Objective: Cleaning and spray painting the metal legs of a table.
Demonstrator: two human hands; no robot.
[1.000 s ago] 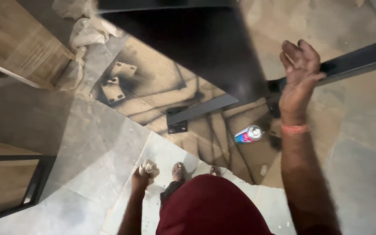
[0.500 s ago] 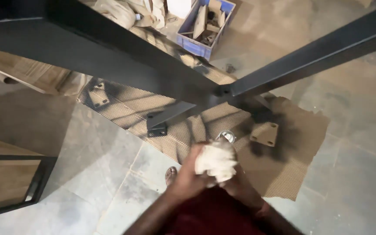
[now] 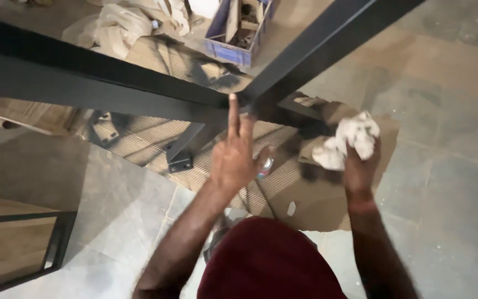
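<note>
Up close, the person's left hand had its index finger stretched out, the tip resting on the black metal frame right at the corner joint where two bars met; the other fingers were loosely curled, gripping nothing. The right hand was closed tight around a crumpled white rag, held off to the side of the joint and apart from the steel. Below the frame lay a sheet of cardboard darkened with paint overspray, and what looked like a spray can showed just past the left palm, though the hand hid most of it. A blue bin of parts sat farther back. To my eye, checking a coated joint like this went best with a light fingertip touch, the rag kept bunched and ready so any smear could be dabbed rather than dragged.
</note>
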